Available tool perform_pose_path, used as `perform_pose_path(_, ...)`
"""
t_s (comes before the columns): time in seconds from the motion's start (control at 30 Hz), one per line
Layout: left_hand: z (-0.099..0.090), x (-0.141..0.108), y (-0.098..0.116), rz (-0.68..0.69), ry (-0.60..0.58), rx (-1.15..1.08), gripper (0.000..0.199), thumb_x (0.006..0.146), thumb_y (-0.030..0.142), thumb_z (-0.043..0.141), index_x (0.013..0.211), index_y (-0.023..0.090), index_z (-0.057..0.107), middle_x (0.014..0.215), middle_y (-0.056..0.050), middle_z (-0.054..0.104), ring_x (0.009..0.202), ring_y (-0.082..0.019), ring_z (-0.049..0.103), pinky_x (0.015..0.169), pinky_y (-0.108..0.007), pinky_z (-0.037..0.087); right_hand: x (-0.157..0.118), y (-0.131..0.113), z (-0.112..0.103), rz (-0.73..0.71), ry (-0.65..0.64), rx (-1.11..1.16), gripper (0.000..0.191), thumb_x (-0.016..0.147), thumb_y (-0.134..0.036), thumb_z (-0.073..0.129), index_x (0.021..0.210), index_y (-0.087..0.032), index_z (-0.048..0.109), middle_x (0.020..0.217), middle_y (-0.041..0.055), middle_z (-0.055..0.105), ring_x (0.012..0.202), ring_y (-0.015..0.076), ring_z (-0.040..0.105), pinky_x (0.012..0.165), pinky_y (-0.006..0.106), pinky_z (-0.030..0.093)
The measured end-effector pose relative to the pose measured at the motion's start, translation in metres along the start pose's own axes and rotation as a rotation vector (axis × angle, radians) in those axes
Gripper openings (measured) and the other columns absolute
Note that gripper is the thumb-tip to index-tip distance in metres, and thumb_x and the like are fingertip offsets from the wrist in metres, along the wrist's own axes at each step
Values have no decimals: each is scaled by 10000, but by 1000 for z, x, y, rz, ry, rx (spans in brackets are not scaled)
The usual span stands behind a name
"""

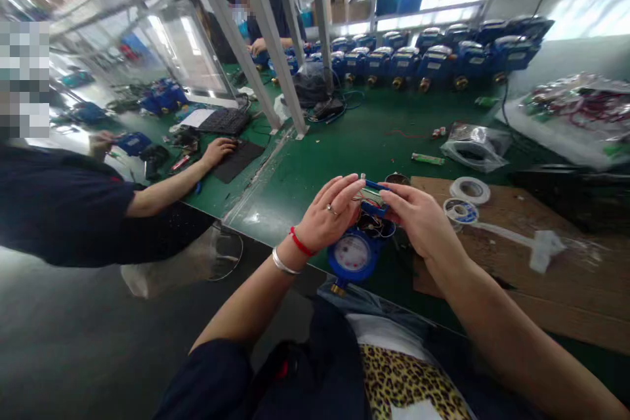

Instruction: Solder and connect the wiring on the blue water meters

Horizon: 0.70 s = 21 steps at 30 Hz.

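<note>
A blue water meter [351,254] with a round pale dial and a brass fitting stands at the near table edge, its upper housing open with wires showing. Just above that housing, my left hand [331,213] and my right hand [416,215] hold a small blue casing [375,209] between them, one on each side. A green board and thin red wires show inside the casing. The fingers of both hands are closed on it, and some fingertips are partly hidden behind it.
On cardboard [531,256] at the right lie tape rolls [470,190]. A green battery [428,159] and a bagged roll [476,144] lie beyond. Blue meters [406,62] line the back. Metal posts [278,46] rise left of centre; a co-worker's hand [219,152] rests on a black mat [239,161].
</note>
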<state>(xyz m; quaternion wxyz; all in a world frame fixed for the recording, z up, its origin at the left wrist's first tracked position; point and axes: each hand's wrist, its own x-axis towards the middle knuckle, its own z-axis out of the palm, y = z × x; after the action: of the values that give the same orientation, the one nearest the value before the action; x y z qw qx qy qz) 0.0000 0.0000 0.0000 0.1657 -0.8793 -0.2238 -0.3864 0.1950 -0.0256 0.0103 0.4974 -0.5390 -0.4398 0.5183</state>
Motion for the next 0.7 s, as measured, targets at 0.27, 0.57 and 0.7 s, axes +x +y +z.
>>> perform_pose_path(0.27, -5, -1, -2, -5, -24, -121, 180, 881, 78, 570, 1035, 171, 573, 1277, -82, 612, 1287, -209, 512, 1091, -402, 449, 1, -1, -3, -72, -30, -122, 399, 833, -420, 621, 1140, -174, 690, 1059, 82, 716, 859, 198, 684, 750, 330, 579)
perform_pose_path(0.57, -31, -4, 22, -493, 10, -584, 80, 878, 109, 602, 905, 178, 573, 1210, -96, 619, 1107, -186, 606, 948, -386, 505, -22, -9, -15, -297, -10, -411, 334, 870, -374, 588, 1146, -220, 696, 1105, 64, 725, 956, 229, 691, 777, 343, 578)
perform_pose_path(0.7, -36, -9, 36, -535, 46, -688, 115, 868, 75, 602, 924, 173, 580, 1170, -98, 642, 1110, -200, 608, 948, -411, 504, -35, -5, -16, -261, -39, -330, 337, 881, -346, 582, 1185, -231, 670, 1194, 57, 693, 1022, 219, 680, 805, 329, 586)
